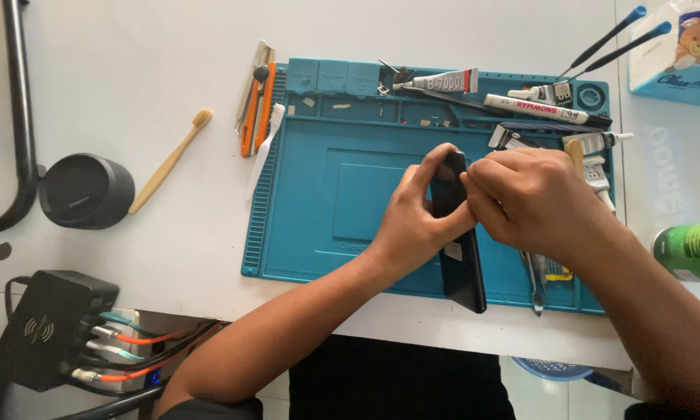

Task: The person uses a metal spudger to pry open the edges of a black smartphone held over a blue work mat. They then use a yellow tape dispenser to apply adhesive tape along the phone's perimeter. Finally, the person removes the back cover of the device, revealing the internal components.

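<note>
A black smartphone stands on its long edge over the blue repair mat, its near end reaching the mat's front edge. My left hand grips the phone's left side, thumb and fingers wrapped around its upper part. My right hand presses against the phone's right side near the top, fingers curled onto its edge. Both hands meet at the phone's far half, hiding that portion.
Glue tubes, a white marker, tweezers and small tools lie along the mat's back and right. An orange utility knife, wooden toothbrush, black round speaker, charger hub, tissue box, green can.
</note>
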